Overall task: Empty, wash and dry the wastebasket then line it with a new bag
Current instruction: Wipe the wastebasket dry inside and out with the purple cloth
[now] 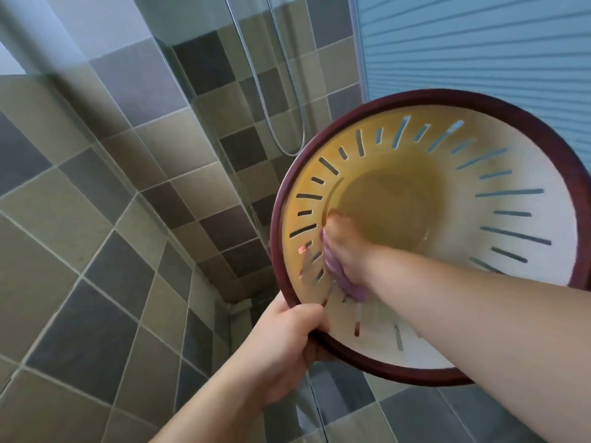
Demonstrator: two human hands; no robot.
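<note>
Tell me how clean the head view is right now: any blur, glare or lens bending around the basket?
Head view: the right hand and its purple cloth inside the wastebasket are motion-smeared; the left hand on the rim is softly blurred; the wide lens bows the tile lines; window light through the slots washes out the basket's right wall, while its base sits in shade.

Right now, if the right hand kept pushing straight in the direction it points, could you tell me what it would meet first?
Probably the slotted yellowish inner wall of the dark-red-rimmed plastic wastebasket. The right hand, gripping a purple cloth, points toward where wall meets base; depth is unclear.
</note>
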